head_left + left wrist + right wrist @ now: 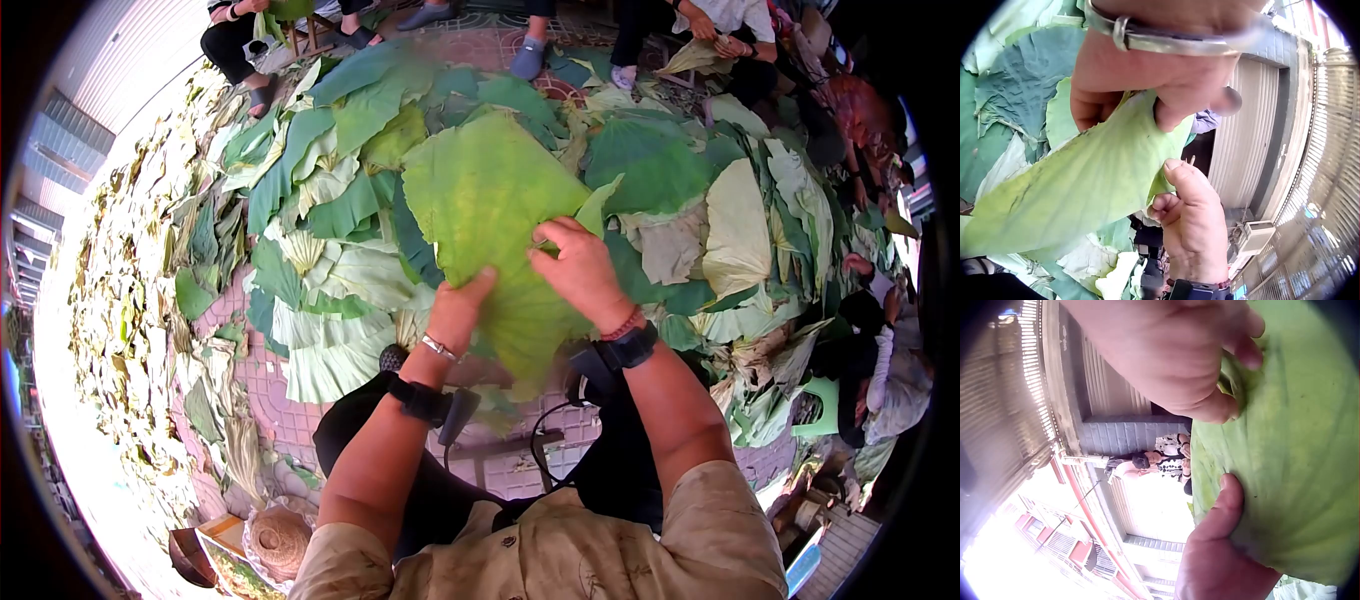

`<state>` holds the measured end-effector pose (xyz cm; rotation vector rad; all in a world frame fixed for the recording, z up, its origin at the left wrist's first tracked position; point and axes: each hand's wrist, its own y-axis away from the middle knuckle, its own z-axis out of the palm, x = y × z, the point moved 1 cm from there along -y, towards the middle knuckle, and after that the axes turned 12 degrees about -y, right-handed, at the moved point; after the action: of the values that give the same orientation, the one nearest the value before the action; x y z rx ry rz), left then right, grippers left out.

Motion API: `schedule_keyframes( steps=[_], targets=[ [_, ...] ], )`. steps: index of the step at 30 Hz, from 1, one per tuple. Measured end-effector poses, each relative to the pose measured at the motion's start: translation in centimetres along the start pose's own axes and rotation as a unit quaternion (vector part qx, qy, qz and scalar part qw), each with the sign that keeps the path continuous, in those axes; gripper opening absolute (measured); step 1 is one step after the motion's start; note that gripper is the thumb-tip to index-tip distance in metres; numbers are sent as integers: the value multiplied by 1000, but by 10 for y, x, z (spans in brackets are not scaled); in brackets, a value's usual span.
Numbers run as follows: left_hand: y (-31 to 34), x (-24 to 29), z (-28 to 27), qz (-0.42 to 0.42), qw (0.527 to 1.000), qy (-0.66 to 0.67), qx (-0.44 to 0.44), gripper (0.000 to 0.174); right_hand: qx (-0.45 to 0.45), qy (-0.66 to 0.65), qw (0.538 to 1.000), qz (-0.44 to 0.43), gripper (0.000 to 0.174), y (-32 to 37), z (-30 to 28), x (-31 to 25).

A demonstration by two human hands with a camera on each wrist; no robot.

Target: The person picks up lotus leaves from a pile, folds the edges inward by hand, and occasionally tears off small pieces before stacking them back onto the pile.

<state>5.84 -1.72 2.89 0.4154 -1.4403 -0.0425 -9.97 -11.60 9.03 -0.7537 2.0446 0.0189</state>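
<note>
A broad yellow-green lotus leaf [500, 185] is spread in front of me between both hands. My left hand [462, 312] grips its near left edge, with the thumb lying on the upper face and the other fingers underneath. On the opposite side my right hand [582, 268] pinches the leaf's edge between thumb and fingertips. The leaf is folded over at that pinch, as the right wrist view shows on the leaf [1297, 444]. In the left wrist view the leaf [1085, 178] hangs down from my left hand [1147, 75], whose wrist bears a silver bracelet.
Many loose lotus leaves [335, 350] cover the tiled ground [270, 395] around me. Other people sit along the far side, one holding a pale leaf [695, 58]. A green stool [820, 408] stands at right; a straw hat [280, 540] lies at lower left.
</note>
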Motion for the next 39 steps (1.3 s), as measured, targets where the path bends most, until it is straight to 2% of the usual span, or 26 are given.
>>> schedule_keyframes(
  steps=[2,5,9,12,15,18,21,23,33,35,39],
  targets=[
    [4,5,5,-14,1000,4,16,33,-24,14,999,17,16,1,-1,3],
    [8,13,10,-27,999,0,31,33,-43,11,999,-10,22,2,0,15],
    [7,10,13,-27,998,40,37,33,-37,-51,998,18,17,4,3,12],
    [7,9,13,-39,998,32,39,32,-32,-70,997,17,17,5,9,15],
    [1,-7,10,-11,999,-2,35,32,-35,-84,996,21,17,4,11,17],
    [1,-7,10,-53,996,61,31,33,-33,-93,995,31,17,3,10,11],
    [4,-1,13,-59,993,93,33,32,-27,-105,992,58,19,4,10,7],
    [4,0,13,-52,996,65,34,31,-38,-102,991,78,21,5,11,10],
    [5,-3,17,-52,992,97,59,31,-48,-79,994,55,17,6,17,15],
    [4,-7,15,-66,992,94,44,29,-40,-66,997,27,16,9,17,10],
    [3,-7,16,-67,991,112,25,29,-31,-64,997,28,15,8,17,7]
  ],
)
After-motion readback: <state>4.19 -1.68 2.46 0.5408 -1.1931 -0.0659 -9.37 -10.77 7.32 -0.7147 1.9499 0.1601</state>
